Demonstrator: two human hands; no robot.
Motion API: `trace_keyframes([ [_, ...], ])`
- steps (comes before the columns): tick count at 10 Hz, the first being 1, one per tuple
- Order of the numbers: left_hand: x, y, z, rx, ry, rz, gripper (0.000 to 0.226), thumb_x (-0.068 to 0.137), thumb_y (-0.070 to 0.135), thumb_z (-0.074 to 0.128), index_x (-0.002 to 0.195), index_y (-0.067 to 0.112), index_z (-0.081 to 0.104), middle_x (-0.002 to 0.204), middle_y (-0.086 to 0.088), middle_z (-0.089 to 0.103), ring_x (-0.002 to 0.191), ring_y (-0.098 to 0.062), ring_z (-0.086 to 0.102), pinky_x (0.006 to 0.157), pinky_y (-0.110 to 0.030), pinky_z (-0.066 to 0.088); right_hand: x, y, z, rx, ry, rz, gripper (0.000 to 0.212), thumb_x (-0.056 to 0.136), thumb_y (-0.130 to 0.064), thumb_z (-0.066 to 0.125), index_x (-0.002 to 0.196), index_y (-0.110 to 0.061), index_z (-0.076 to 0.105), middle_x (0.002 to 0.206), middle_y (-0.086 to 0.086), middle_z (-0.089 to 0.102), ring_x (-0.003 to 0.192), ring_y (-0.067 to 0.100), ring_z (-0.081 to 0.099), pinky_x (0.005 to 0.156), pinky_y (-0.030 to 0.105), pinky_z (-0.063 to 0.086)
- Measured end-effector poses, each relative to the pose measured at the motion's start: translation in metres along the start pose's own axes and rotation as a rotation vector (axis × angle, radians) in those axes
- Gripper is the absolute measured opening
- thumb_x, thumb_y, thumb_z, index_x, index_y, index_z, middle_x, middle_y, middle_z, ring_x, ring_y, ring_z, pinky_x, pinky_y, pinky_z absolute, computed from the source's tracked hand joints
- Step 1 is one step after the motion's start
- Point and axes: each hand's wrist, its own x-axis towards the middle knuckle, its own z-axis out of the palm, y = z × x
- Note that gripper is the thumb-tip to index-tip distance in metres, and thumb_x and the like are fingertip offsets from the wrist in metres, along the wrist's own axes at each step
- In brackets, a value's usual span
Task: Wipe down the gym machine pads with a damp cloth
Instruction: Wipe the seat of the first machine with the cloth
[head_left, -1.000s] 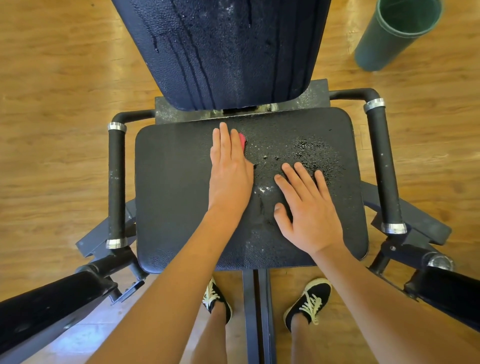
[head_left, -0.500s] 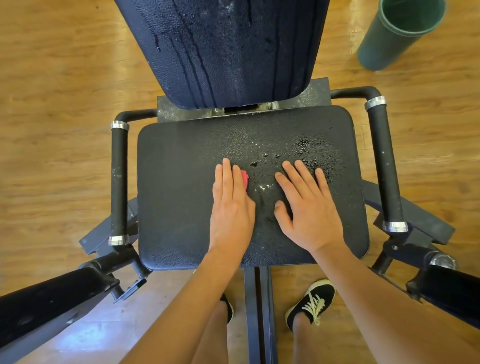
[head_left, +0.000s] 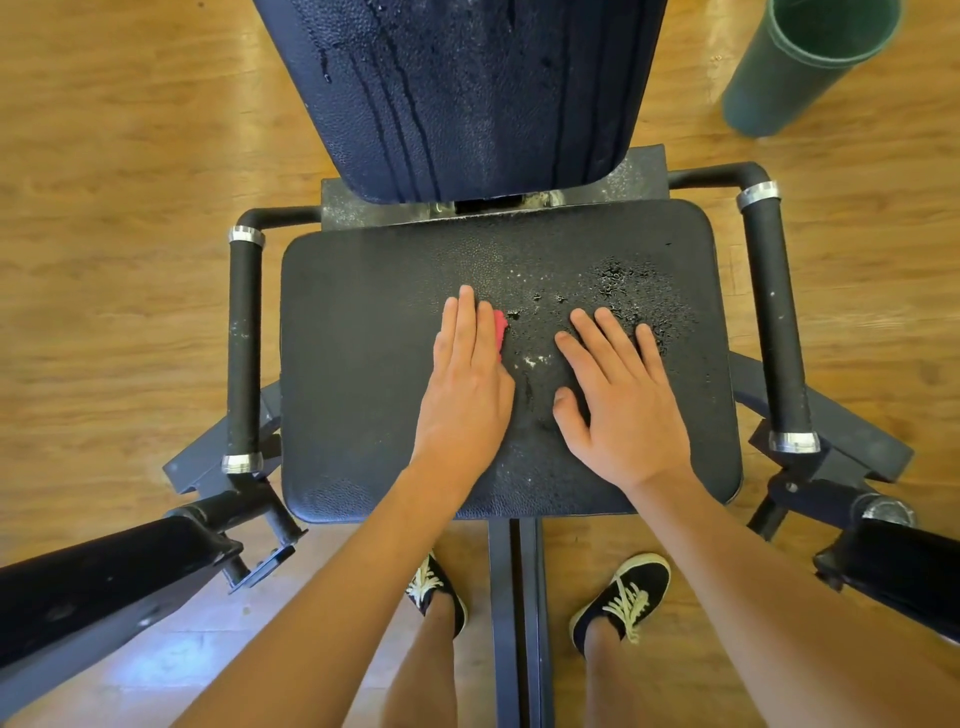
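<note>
**Head view (wide-angle, looking down).** The seat pad (head_left: 363, 364), black and textured, is seen at ctr w/ both hands laid on it.

- **Left hand** (head_left: 467, 395): the fingers are held straight and close together, palm down, and pressed flat on the cloth (head_left: 500, 332). Nothing is gripped or pinched.
- **Cloth:** it is red and lies on the seat pad near its middle. It is almost wholly covered by the left hand. Only a narrow edge is shown beside the fingers, on the side toward the right hand, so its full extent cannot be told.
- **Right hand** (head_left: 623, 410): it is laid flat on the seat pad just beside the left, not touching it. The fingers are straight and slightly spread, the thumb is out, and nothing is held.
- **Water droplets** (head_left: 628, 291): these are scattered on the pad ahead of the right fingertips and btwn the hands. The pad's left half appears dry, though glare makes this uncertain.
- **Back pad** (head_left: 467, 93): it is set upright behind the seat and is marked w/ dark vertical drip streaks.
- **Frame:** the seat is flanked by a left handle (head_left: 243, 353) and a right handle (head_left: 774, 322), both black w/ metal collars.
- **Surroundings:** a green bin (head_left: 795, 62) is stood on the wood floor (head_left: 104, 156) at top right, well apart from the machine. Two dark shoes (head_left: 631, 592) w/ pale laces are seen below the seat, one each side of the centre post (head_left: 514, 597).
</note>
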Motion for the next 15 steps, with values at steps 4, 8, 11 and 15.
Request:
trace_keyframes([
  [4, -0.026, 0.005, 0.012, -0.185, 0.058, -0.105, 0.064, 0.108, 0.033, 0.042, 0.161, 0.006, 0.02, 0.171, -0.007, 0.009, 0.158, -0.025, 0.0, 0.125, -0.044, -0.001, -0.001, -0.001, -0.002, 0.014, 0.011, -0.001, 0.056, 0.099, -0.034, 0.043, 0.149, -0.011, 0.05, 0.164, 0.009, 0.036, 0.155, 0.027, 0.024, 0.125, 0.057, 0.017],
  [8, -0.043, 0.006, 0.02, -0.139, -0.004, -0.069, 0.057, 0.108, 0.012, 0.035, 0.16, -0.001, 0.015, 0.17, -0.018, 0.005, 0.158, -0.033, 0.0, 0.127, -0.051, 0.014, -0.001, -0.002, -0.001, 0.01, 0.006, 0.004, 0.055, 0.099, -0.032, 0.046, 0.15, -0.012, 0.049, 0.164, 0.009, 0.035, 0.156, 0.027, 0.023, 0.126, 0.056, 0.015],
  [11, -0.087, 0.014, 0.038, -0.113, 0.057, -0.052, 0.055, 0.105, 0.022, 0.024, 0.157, 0.006, 0.016, 0.166, -0.021, 0.023, 0.154, -0.037, 0.02, 0.119, -0.058, 0.027, -0.002, -0.002, -0.001, 0.044, 0.029, -0.006, 0.054, 0.099, -0.03, 0.049, 0.149, -0.01, 0.051, 0.163, 0.01, 0.037, 0.155, 0.028, 0.025, 0.125, 0.057, 0.017],
  [15, -0.074, -0.018, 0.014, -0.234, -0.063, -0.002, 0.066, 0.104, 0.065, 0.017, 0.163, 0.035, 0.009, 0.172, 0.005, -0.01, 0.157, -0.019, -0.017, 0.124, -0.047, -0.003, -0.002, 0.003, -0.001, 0.009, -0.001, -0.007, 0.055, 0.1, -0.033, 0.045, 0.15, -0.011, 0.049, 0.164, 0.009, 0.035, 0.156, 0.027, 0.023, 0.126, 0.056, 0.016],
])
